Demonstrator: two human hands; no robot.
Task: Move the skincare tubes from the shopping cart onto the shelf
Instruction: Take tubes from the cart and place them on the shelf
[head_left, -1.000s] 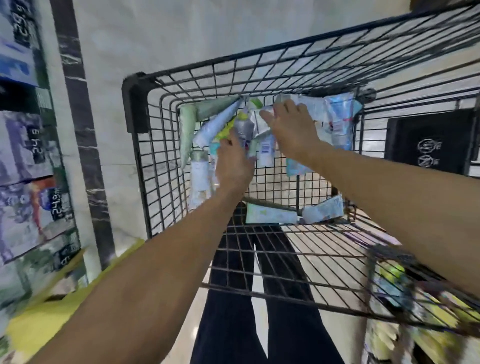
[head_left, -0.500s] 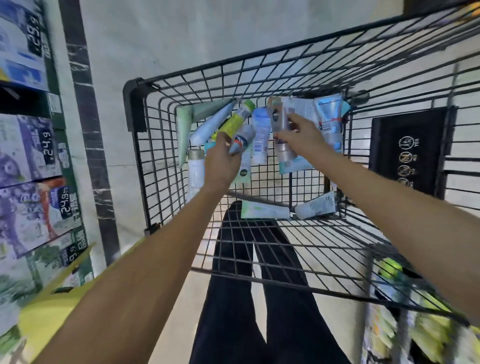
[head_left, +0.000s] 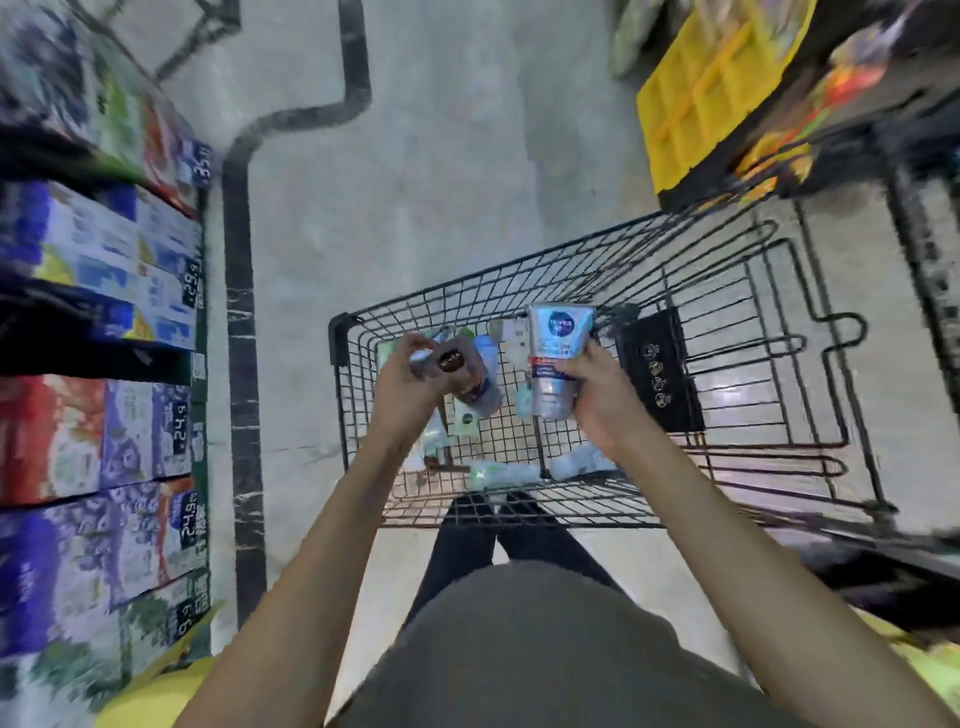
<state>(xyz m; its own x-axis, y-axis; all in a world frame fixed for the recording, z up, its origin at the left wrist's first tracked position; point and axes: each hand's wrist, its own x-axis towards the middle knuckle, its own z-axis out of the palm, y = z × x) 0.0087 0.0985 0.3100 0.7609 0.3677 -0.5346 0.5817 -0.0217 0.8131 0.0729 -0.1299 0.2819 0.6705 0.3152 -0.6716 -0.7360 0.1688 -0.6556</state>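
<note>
Both hands have lifted out of the shopping cart (head_left: 727, 322) since a second ago, left hand (head_left: 410, 379) curled round a dark-capped tube (head_left: 462, 376), right hand (head_left: 597, 400) gripping a silver-blue tube (head_left: 556, 358), probably freed for the shelf (head_left: 104, 312); the rest lie in the cart.

Silver-blue tube (head_left: 555, 358), black wire cart (head_left: 727, 364)

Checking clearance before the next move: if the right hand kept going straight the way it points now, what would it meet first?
The right hand, gripping a silver-blue tube, points toward the far wall of the shopping cart. Probably that wire wall comes first, possibly the tubes leaning against it; depth is unclear from this view.
</note>
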